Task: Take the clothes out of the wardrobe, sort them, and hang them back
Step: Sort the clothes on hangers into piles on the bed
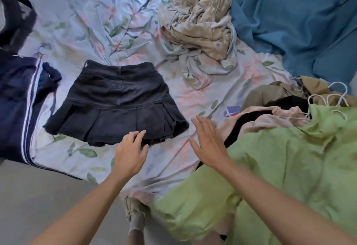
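Nearest me, my left hand (129, 153) lay with loosely spread fingers (142, 135) touching the hem of the black pleated skirt (116, 101), gripping nothing, while my right hand (207, 142) hovered flat and open just beside it. The skirt lay flat near the bed's (81, 22) front edge, between the navy striped garment (21, 105) at the left edge and the green garment (280, 157) heaped with white hangers (328, 99) at the right.

skirts (116, 101): 1 | white hangers (337, 99): about 4 | hands (130, 153): 2
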`<action>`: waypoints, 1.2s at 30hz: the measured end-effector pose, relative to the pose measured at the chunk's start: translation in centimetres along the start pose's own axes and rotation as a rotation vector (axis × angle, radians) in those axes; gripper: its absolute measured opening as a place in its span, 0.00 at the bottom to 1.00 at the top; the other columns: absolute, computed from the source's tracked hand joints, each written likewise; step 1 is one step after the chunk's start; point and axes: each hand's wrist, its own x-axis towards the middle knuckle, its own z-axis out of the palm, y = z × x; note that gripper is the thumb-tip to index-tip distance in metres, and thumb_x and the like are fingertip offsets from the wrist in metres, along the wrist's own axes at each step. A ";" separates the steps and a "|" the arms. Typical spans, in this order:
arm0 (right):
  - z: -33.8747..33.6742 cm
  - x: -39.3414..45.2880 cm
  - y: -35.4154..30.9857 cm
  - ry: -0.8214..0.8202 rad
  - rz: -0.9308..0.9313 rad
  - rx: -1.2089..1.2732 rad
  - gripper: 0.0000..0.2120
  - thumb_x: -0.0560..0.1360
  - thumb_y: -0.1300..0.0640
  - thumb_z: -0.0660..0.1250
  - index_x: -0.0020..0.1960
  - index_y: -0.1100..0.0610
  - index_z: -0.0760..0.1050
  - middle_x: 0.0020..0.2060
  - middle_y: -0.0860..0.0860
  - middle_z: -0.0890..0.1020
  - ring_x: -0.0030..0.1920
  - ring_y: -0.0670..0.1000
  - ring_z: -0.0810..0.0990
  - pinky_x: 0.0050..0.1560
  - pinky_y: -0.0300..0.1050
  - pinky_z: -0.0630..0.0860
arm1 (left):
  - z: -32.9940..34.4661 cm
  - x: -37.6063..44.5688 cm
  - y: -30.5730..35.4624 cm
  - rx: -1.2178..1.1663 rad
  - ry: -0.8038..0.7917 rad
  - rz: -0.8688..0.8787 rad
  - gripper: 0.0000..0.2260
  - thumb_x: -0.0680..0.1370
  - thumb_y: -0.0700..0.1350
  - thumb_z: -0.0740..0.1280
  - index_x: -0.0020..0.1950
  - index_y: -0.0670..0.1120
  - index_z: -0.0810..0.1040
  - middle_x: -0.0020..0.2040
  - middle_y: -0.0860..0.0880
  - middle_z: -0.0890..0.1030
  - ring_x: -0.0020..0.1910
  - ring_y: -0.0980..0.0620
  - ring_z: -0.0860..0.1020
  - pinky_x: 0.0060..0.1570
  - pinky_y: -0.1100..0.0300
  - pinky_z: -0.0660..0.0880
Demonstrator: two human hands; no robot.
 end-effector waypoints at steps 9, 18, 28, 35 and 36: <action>9.7 17.7 -6.7 -0.028 0.162 0.001 0.33 0.82 0.45 0.64 0.83 0.50 0.57 0.81 0.56 0.59 0.79 0.59 0.59 0.78 0.58 0.62 | -3.7 15.7 -16.0 0.073 0.070 0.050 0.28 0.82 0.55 0.66 0.80 0.48 0.68 0.76 0.42 0.70 0.75 0.40 0.68 0.69 0.40 0.71; 12.3 30.2 -8.2 -0.136 0.495 0.108 0.52 0.74 0.31 0.69 0.83 0.36 0.36 0.81 0.64 0.55 0.79 0.71 0.53 0.78 0.65 0.54 | -6.6 27.7 -27.0 0.103 -0.113 -0.238 0.50 0.71 0.76 0.68 0.83 0.66 0.41 0.84 0.35 0.44 0.83 0.32 0.45 0.79 0.33 0.50; 12.9 29.8 -8.3 0.025 0.507 0.099 0.31 0.82 0.41 0.64 0.81 0.39 0.55 0.69 0.60 0.74 0.68 0.64 0.74 0.66 0.59 0.73 | -6.7 26.8 -29.5 0.012 0.019 -0.165 0.48 0.69 0.71 0.75 0.81 0.69 0.51 0.69 0.37 0.63 0.66 0.32 0.65 0.63 0.36 0.74; 14.8 22.5 -9.5 0.049 0.451 0.124 0.30 0.83 0.47 0.63 0.81 0.44 0.55 0.62 0.56 0.81 0.57 0.60 0.81 0.56 0.58 0.80 | -6.4 21.0 -29.6 -0.106 0.053 -0.202 0.40 0.73 0.65 0.74 0.79 0.67 0.57 0.68 0.41 0.63 0.65 0.34 0.68 0.57 0.38 0.76; 14.8 21.6 -9.7 0.043 0.448 0.130 0.30 0.83 0.47 0.64 0.81 0.43 0.54 0.61 0.55 0.81 0.54 0.59 0.82 0.54 0.58 0.80 | -6.3 20.0 -29.6 -0.122 0.047 -0.211 0.40 0.73 0.66 0.74 0.79 0.67 0.57 0.67 0.42 0.63 0.64 0.34 0.69 0.56 0.39 0.76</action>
